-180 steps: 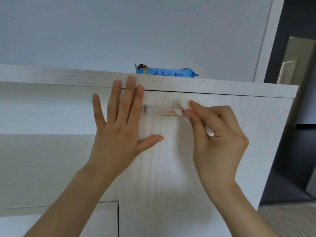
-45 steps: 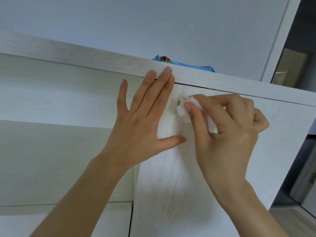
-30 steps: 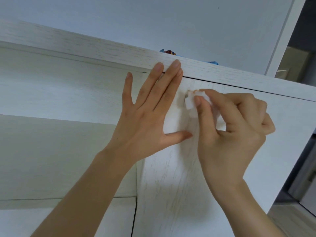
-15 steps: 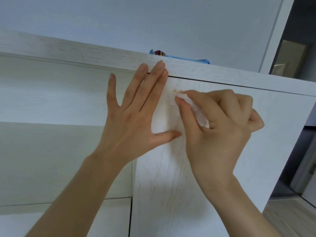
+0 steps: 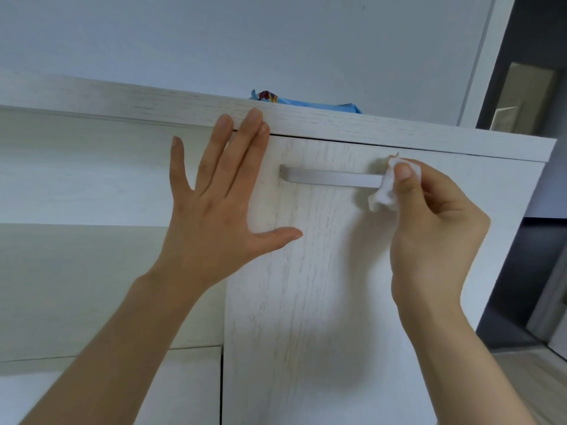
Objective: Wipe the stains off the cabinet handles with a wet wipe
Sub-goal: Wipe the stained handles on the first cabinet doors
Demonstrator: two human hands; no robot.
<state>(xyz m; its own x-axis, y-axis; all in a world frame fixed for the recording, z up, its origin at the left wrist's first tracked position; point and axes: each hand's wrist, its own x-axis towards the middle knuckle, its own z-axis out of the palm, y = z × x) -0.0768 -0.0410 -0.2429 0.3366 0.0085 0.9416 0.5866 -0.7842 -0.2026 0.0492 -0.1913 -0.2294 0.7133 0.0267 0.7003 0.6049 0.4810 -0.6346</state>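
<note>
Handle [image 5: 331, 178] right end under wet wipe [image 5: 387, 187] pinched in right hand [image 5: 435, 231]; left hand [image 5: 221, 216] flat, fingers spread

handle [image 5: 331, 178]: grey bar, horizontal | wet wipe [image 5: 387, 187]: crumpled, at its right end

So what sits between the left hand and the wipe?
In the head view, the handle's bare grey bar spans from near the left hand to the wipe; no stain shows.
</note>
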